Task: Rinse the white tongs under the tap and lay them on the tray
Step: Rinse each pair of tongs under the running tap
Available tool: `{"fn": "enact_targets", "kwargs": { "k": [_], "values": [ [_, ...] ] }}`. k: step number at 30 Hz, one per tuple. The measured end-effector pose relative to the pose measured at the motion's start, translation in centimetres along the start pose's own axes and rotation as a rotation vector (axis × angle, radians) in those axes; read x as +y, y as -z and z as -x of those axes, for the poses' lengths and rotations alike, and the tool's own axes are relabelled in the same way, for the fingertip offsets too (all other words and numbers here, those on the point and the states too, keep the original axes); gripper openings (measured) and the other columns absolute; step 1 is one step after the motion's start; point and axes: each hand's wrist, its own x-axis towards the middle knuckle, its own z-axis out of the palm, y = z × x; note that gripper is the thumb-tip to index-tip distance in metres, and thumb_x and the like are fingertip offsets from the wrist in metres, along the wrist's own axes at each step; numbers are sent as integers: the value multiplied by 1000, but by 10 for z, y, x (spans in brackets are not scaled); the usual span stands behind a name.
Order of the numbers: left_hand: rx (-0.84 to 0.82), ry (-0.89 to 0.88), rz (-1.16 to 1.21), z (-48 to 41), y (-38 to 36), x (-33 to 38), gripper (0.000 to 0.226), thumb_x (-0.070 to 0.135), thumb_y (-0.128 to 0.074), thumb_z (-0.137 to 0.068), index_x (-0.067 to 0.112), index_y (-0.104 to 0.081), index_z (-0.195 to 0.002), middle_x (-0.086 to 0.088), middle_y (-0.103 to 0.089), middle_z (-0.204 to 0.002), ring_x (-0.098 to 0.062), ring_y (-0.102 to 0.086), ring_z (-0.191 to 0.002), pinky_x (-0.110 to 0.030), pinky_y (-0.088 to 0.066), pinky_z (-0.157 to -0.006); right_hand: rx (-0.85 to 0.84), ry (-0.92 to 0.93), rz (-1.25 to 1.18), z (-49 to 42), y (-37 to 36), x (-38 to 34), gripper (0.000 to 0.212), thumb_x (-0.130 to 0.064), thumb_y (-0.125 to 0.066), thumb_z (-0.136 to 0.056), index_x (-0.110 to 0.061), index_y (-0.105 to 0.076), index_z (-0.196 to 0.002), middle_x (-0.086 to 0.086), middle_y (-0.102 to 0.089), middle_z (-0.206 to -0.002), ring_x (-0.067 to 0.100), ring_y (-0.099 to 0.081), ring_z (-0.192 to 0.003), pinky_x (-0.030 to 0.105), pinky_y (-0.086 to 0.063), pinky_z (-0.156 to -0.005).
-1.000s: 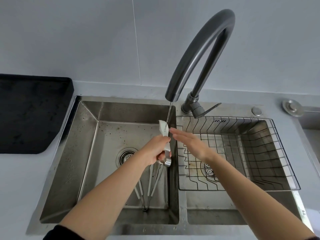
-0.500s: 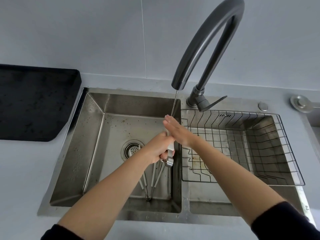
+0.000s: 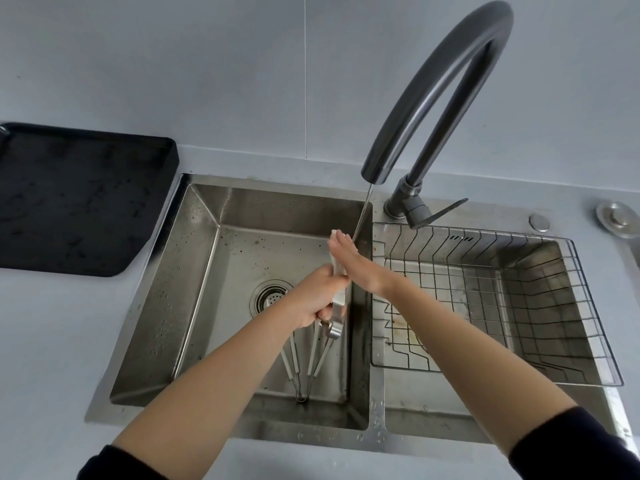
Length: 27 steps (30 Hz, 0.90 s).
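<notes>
My left hand [image 3: 317,296] grips the white tongs [image 3: 338,294] by the handle, holding them upright over the left sink basin. Their white tips point up under a thin stream of water from the curved grey tap [image 3: 429,84]. My right hand [image 3: 349,258] lies with straight fingers flat against the upper part of the tongs, covering most of the white tips. The steel hinge end of the tongs sticks out below my left hand. The black tray [image 3: 79,202] sits on the counter at the left.
More tongs [image 3: 304,368] with white-sleeved arms lie on the floor of the left basin [image 3: 207,289] near the drain [image 3: 272,299]. A wire basket [image 3: 485,306] fills the right basin. The tap lever [image 3: 440,213] points right. A round metal cap [image 3: 618,220] sits at the far right.
My right hand has slid up along the tongs' white tips, from beside them to pressed flat over them. The left hand keeps its grip.
</notes>
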Motion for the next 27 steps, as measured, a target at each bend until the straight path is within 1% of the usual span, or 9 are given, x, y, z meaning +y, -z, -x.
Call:
{"fn": "enact_targets", "kwargs": {
  "k": [4,9,12,14,17,20,22,25,27],
  "values": [
    [-2,-19,25,1,-3,2,6,21,-40,-94,21,-47,-94,-6,-48,-55,-7,-37,-34,-16,-22,-27,30,-7,-35,-3,5,3,61,-46,-13,-97,-16,6,-147,-3,13,-156,9,17,-141,32,9,-114],
    [-40,-56,-87,7,-4,1,15,18,-39,-92,15,-42,-106,-7,-50,-55,-15,-39,-47,-18,-26,-30,121,-119,-263,-21,16,-4,63,-50,-14,-96,-13,-13,-147,3,-12,-156,19,-9,-143,32,-8,-113],
    [-29,-108,-212,11,-2,-1,11,16,-37,-91,16,-41,-102,-3,-57,-47,-17,-46,-44,-19,-28,-32,97,-145,-473,-29,20,-4,63,-54,-9,-94,-20,-10,-148,-3,-7,-157,17,-4,-144,39,-3,-116],
    [-8,-131,-299,12,1,-1,9,13,-35,-91,16,-39,-98,-6,-58,-55,-8,-52,-39,-17,-30,-31,105,-127,-550,-32,18,-4,63,-53,-10,-94,-20,-10,-147,-3,-6,-157,17,-5,-144,38,-5,-116],
    [20,-152,-454,10,4,-2,6,13,-33,-93,13,-37,-98,-7,-53,-62,-1,-44,-25,-13,-29,-29,123,-130,-534,-31,16,-3,63,-48,-28,-95,-20,-5,-148,-1,-5,-157,18,-8,-144,40,-10,-118],
    [41,-174,-602,6,3,-6,8,12,-32,-94,10,-36,-101,-6,-53,-59,-2,-39,-21,-12,-27,-26,135,-142,-387,-27,15,4,79,-31,-46,-93,-22,12,-145,3,5,-157,25,-8,-144,46,-15,-117],
    [71,-192,-738,3,0,-9,20,14,-33,-95,6,-37,-113,-4,-53,-60,-4,-42,-27,-14,-29,-27,189,-168,-341,-25,12,6,85,-19,-50,-91,-22,14,-145,8,-1,-157,30,-17,-141,49,-23,-114],
    [206,-283,-1060,1,-1,-13,34,18,-38,-95,5,-36,-126,-2,-50,-69,-15,-49,-51,-23,-32,-38,291,-194,-347,-28,7,6,79,-5,-49,-89,-22,1,-147,15,-31,-141,34,-45,-122,51,-43,-100],
    [284,-344,-1139,3,0,-13,35,22,-42,-94,5,-39,-124,-5,-52,-74,-19,-48,-59,-22,-27,-41,340,-189,-340,-29,5,7,71,-8,-48,-91,-25,-6,-146,16,-29,-146,35,-49,-119,49,-47,-95]
  ]
}}
